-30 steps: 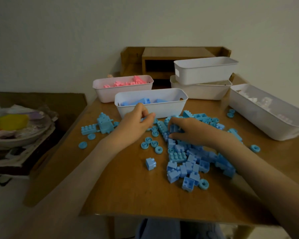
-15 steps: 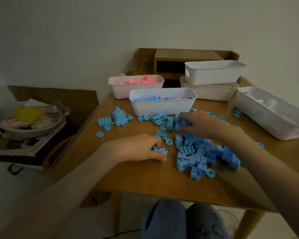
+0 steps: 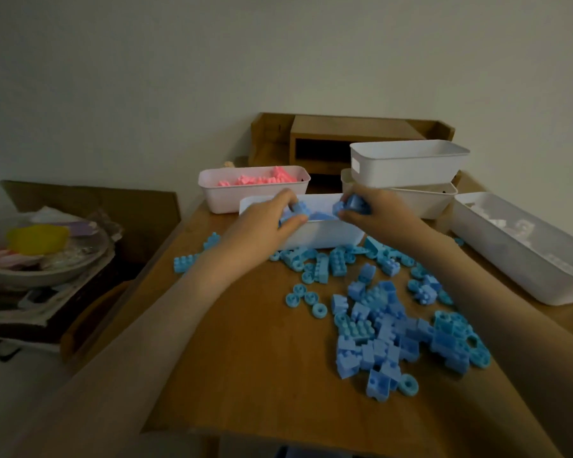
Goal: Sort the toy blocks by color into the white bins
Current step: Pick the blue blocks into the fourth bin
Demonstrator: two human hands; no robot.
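Wooden table [image 3: 252,375] with bins along the far and right side. Long white bin [image 3: 510,269] on the right has white pieces in it. Two stacked white bins [image 3: 404,170] sit far right, and the bin of pink blocks [image 3: 225,196] is far left. The blue bin [image 3: 325,234] is in the middle, just nearer than the pink one. A big loose pile of blue blocks [image 3: 387,325] is spread near and right of it. Both hands are over the blue bin: left hand [image 3: 262,223] has its fingers curled round a blue block [image 3: 299,209], right hand [image 3: 374,213] is gripping a small blue clump [image 3: 354,203].
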